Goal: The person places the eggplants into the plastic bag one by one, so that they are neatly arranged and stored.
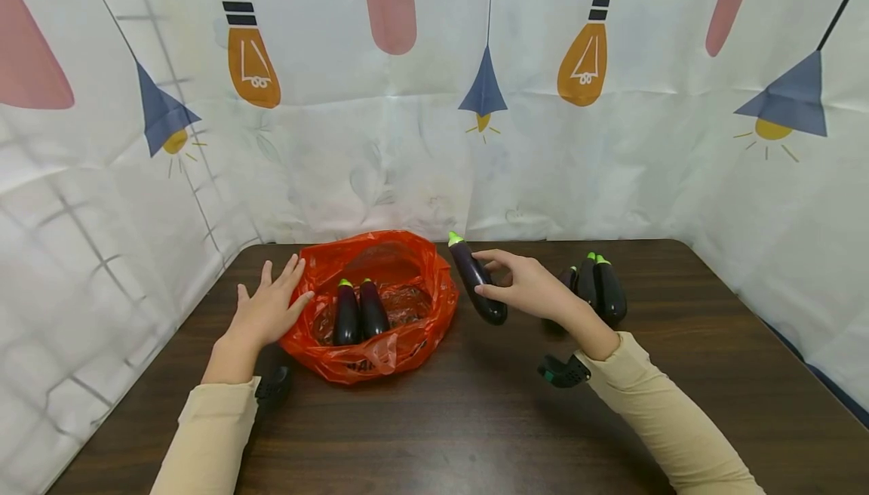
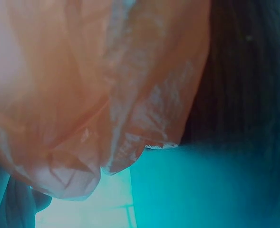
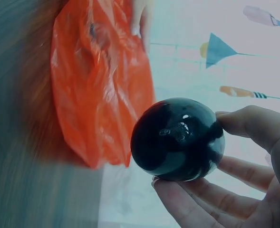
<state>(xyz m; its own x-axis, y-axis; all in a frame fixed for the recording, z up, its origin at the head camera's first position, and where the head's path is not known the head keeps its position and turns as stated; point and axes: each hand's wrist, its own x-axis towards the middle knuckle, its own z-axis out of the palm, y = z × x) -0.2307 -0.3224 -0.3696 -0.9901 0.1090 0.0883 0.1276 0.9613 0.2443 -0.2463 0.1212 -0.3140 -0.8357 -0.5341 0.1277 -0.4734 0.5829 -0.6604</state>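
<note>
Between the thumb and fingers of my right hand [image 1: 526, 284] an eggplant [image 1: 477, 280] is held, tilted, its green stem end up and leaning left. It is just off the right side of a red plastic bag [image 1: 434, 321]. In the right wrist view the dark rounded end of the held eggplant [image 3: 178, 140] faces the camera. My left hand [image 1: 263, 310] has its fingers spread and touches the bag's left rim. Inside the open bag two eggplants [image 1: 348, 315] lie side by side. The left wrist view is mostly filled by the bag's plastic [image 2: 82, 95].
Several more eggplants [image 1: 609, 293] lie grouped on the dark wooden table [image 1: 421, 435], behind my right forearm. A white curtain [image 1: 434, 163] printed with lamps hangs along the table's back and sides. Dark straps [image 1: 563, 370] are on both wrists.
</note>
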